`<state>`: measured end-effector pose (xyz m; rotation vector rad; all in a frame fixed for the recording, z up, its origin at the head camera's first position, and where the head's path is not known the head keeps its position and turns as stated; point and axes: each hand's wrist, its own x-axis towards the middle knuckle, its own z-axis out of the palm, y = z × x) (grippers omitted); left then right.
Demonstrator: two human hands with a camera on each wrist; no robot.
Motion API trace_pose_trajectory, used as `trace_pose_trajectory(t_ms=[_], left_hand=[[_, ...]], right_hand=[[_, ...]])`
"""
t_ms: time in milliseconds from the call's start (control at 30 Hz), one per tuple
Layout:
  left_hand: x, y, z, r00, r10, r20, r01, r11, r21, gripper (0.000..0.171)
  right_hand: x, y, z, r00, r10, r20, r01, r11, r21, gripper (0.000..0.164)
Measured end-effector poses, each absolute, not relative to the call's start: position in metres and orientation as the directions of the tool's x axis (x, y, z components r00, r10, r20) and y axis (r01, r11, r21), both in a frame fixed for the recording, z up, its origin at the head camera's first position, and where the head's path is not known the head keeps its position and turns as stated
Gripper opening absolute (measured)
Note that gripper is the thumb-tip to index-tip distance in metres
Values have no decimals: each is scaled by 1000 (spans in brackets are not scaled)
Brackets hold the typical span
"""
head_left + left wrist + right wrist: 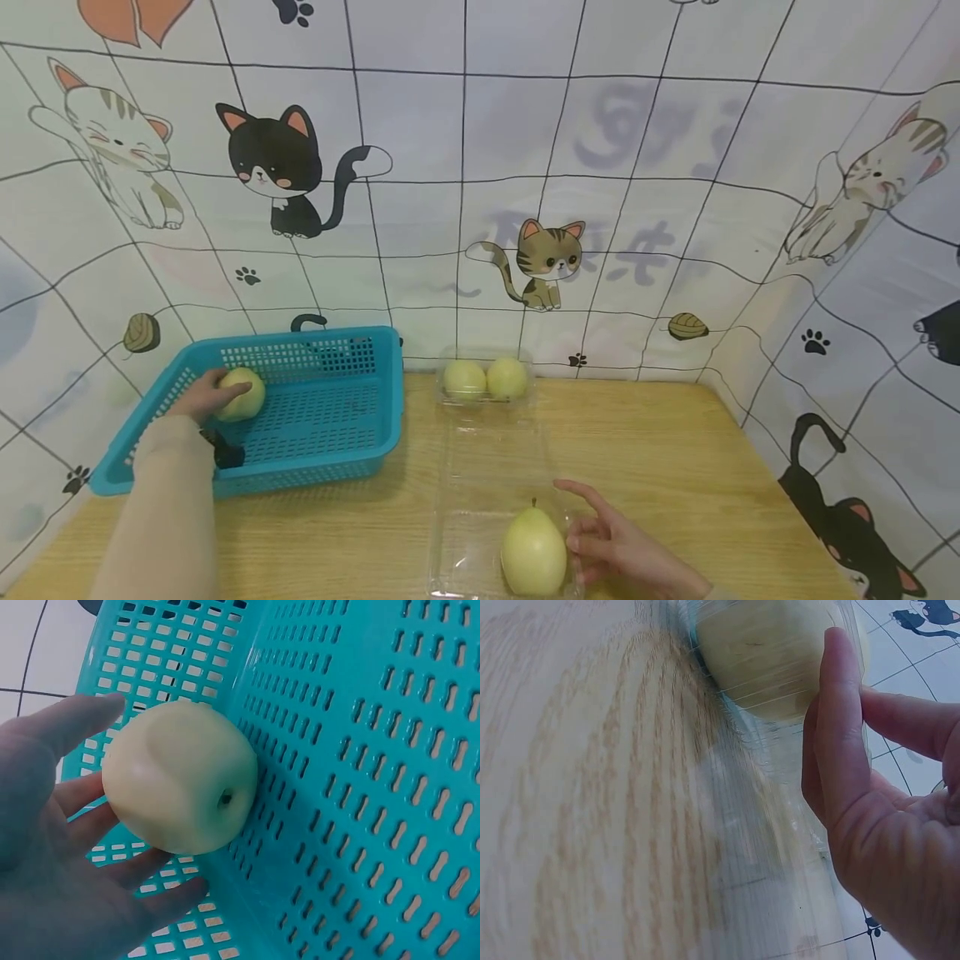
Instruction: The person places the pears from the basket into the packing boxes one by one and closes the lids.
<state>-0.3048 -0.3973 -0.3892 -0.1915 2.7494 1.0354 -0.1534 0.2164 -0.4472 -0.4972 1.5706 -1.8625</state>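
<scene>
My left hand (pixel 201 396) reaches into the blue basket (pixel 315 471), around the left side of a pale yellow pear (pixel 243 404). In the left wrist view, thumb and fingers lie spread about the pear (pixel 180 780); some fingertips are hidden behind it. At the front right, my right hand (pixel 618 546) holds the side edge of an unfolded clear plastic box (pixel 468 554), its index finger stretched away. Inside that box, on the right, stands another pear (pixel 534 554), stem up. The right wrist view shows fingers (pixel 840 727) against the clear wall beside this pear.
Two more pears (pixel 486 379) sit in the far part of clear plastic packaging against the back wall. A small black object (pixel 227 452) shows at the basket's near left edge. Cat-patterned cloth (pixel 480 208) encloses the wooden table (pixel 652 442) at the back and sides.
</scene>
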Motion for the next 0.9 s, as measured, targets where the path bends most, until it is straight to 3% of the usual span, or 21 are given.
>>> trace_pose_trajectory(t_ms=[567,900], left_hand=[[-309,-401,-399,-964,76,-256,-113,754,647,80],[-310,-401,-402,-971,74,-228,-93,760,643,80]], right_hand=[[-153,216,-448,-743,-656,-133,226,-59,-972,72],[-152,216,-448,-748,-654,-117,210,-66,-975,72]])
